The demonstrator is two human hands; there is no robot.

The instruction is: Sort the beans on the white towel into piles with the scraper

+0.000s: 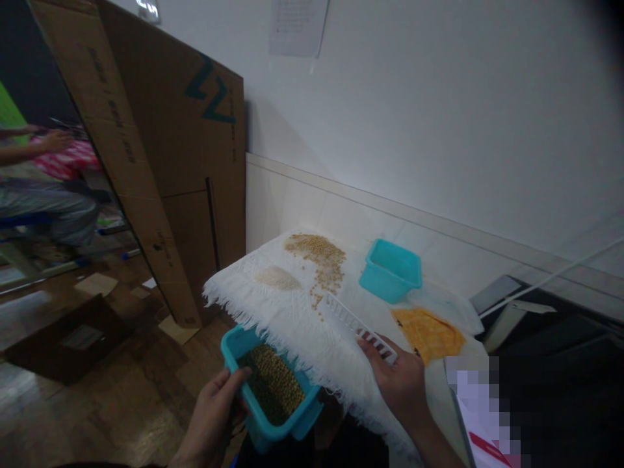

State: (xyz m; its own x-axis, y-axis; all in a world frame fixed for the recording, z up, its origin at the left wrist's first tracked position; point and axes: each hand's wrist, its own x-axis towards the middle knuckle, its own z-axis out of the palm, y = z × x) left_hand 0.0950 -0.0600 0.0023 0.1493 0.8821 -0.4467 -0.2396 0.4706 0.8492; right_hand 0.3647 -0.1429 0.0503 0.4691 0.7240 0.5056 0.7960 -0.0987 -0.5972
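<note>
My left hand [221,406] is closed on the rim of a teal plastic bin [313,411], thumb over the edge. The bin sits tilted just below the fringed edge of a white cloth [244,289]. Yellow beans [277,374] and smaller dark green grains [260,390] lie inside it. Closed around one end of a white slotted plastic strip [358,328] is my right hand [397,380]. The strip's far end reaches some loose yellow beans on the cloth. Behind it spreads a pile of yellow beans [316,250], with a small heap of pale grains [277,278] to its left.
Another teal bin [390,276] stands near the wall, beside a crumpled yellow-orange bag [429,331]. A tall cardboard box [195,162] rises on the left. Flattened cardboard [68,338] lies on the floor. Another person's arm [29,153] shows at far left.
</note>
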